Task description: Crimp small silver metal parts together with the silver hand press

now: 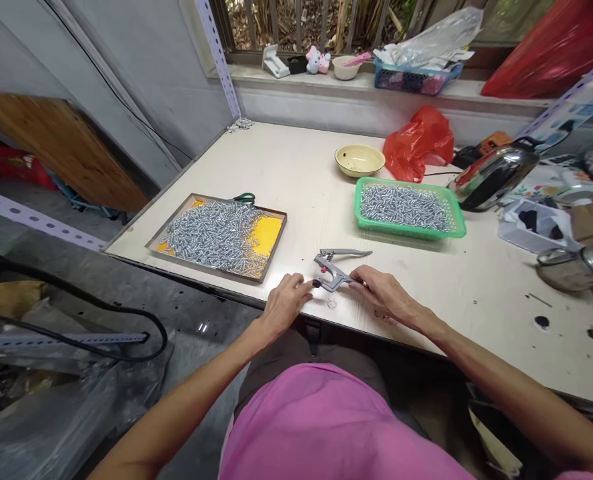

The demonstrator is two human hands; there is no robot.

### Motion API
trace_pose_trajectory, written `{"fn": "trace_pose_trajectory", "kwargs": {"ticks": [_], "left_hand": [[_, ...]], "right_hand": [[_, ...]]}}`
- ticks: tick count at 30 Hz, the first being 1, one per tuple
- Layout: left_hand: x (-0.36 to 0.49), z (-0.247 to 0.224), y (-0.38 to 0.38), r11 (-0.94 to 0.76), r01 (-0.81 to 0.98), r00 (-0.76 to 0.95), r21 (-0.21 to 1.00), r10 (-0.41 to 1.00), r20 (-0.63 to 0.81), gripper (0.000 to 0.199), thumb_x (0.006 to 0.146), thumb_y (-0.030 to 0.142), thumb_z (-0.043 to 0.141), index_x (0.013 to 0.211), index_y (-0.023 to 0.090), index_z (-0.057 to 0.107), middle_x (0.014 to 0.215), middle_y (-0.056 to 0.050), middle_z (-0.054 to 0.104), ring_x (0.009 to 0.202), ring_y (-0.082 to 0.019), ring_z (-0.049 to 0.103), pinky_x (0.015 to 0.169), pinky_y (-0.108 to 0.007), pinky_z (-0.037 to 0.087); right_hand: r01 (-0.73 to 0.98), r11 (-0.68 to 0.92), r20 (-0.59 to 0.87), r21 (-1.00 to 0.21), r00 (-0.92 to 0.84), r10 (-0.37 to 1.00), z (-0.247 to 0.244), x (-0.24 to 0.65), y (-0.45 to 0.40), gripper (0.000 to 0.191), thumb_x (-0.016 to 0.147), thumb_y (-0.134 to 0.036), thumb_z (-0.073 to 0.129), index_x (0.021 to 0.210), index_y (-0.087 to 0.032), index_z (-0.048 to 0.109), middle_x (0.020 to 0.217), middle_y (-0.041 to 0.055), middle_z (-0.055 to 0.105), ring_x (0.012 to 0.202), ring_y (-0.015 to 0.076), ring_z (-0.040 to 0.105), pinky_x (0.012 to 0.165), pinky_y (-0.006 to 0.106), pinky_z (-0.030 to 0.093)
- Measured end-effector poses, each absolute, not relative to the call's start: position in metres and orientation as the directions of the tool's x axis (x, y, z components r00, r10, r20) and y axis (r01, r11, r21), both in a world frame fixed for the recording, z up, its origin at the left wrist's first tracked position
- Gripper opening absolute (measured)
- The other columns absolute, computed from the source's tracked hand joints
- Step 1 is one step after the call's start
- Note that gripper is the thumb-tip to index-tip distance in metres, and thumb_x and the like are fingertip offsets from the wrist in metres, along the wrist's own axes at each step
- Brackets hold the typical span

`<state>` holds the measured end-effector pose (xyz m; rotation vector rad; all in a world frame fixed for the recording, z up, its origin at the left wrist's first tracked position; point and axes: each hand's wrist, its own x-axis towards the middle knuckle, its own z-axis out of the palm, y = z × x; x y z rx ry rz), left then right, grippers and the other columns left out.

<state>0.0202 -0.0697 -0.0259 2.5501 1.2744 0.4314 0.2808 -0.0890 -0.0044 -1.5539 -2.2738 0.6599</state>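
Observation:
Grey metal hand pliers (pixel 332 273) with a coil spring and a small red part lie at the table's front edge, their two handles spread apart. My right hand (pixel 381 290) is closed round the lower handle. At the jaw end, the fingertips of my left hand (pixel 286 303) pinch a small black round piece (pixel 317 283); I cannot tell whether it is part of the pliers. To the left, a shallow tray (pixel 275 250) with a yellow bottom bears a heap of small silvery metal pieces (pixel 211 233). A green plastic basket (pixel 401 231) at the right holds more of them.
Behind the basket stand a cream bowl (pixel 360 160) and a crumpled red plastic bag (pixel 419 143). A shiny kettle (pixel 499 173) and a metal pot (pixel 576 267) are at the right. Green-handled scissors (pixel 246 198) poke out behind the tray. Small black discs (pixel 542 323) lie front right.

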Motion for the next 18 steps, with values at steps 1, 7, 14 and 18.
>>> {"fn": "trace_pose_trajectory", "kwargs": {"ticks": [1,7,14,18], "left_hand": [[0.025,-0.026,-0.068,-0.597,0.734,0.592,0.325,0.796,0.126,0.013,0.089,0.022,0.056,0.1,0.025,0.063,0.101,-0.005,0.058,0.094,-0.018,0.054,0.069,-0.025,0.047],[0.021,-0.022,-0.051,-0.502,0.826,0.498,0.255,0.863,0.085,0.018,0.091,0.013,0.045,0.088,0.022,0.061,0.089,-0.002,0.058,0.082,-0.016,0.056,0.069,-0.025,0.044],[0.077,0.066,0.002,-0.646,0.686,0.471,0.335,0.745,0.472,0.019,0.094,0.021,0.046,0.092,0.018,0.065,0.087,-0.004,0.063,0.079,-0.015,0.061,0.071,-0.026,0.048],[0.116,0.131,0.032,-0.742,0.611,0.467,0.275,0.619,0.632,0.031,0.091,0.019,0.051,0.122,0.018,0.059,0.102,-0.006,0.065,0.081,-0.013,0.061,0.075,-0.026,0.048]], "right_hand": [[0.791,0.29,0.003,-0.539,-0.343,0.939,-0.005,0.282,-0.09,0.023,0.098,-0.036,0.035,0.097,-0.021,0.052,0.086,0.0035,0.061,0.071,0.0155,0.055,0.066,0.028,0.041],[0.807,0.26,0.038,-0.531,-0.283,0.958,-0.015,0.278,-0.093,0.023,0.099,-0.036,0.035,0.096,-0.02,0.052,0.089,0.0034,0.062,0.077,0.0157,0.057,0.067,0.027,0.04],[0.879,0.272,-0.001,-0.391,-0.296,0.955,-0.012,0.261,-0.086,0.013,0.097,-0.027,0.042,0.093,-0.02,0.052,0.094,0.0039,0.063,0.081,0.0167,0.057,0.066,0.028,0.036],[0.869,0.308,-0.011,-0.387,-0.338,0.941,-0.009,0.249,-0.091,0.015,0.098,-0.024,0.038,0.093,-0.02,0.052,0.095,0.0038,0.062,0.082,0.016,0.056,0.068,0.028,0.036]]}}
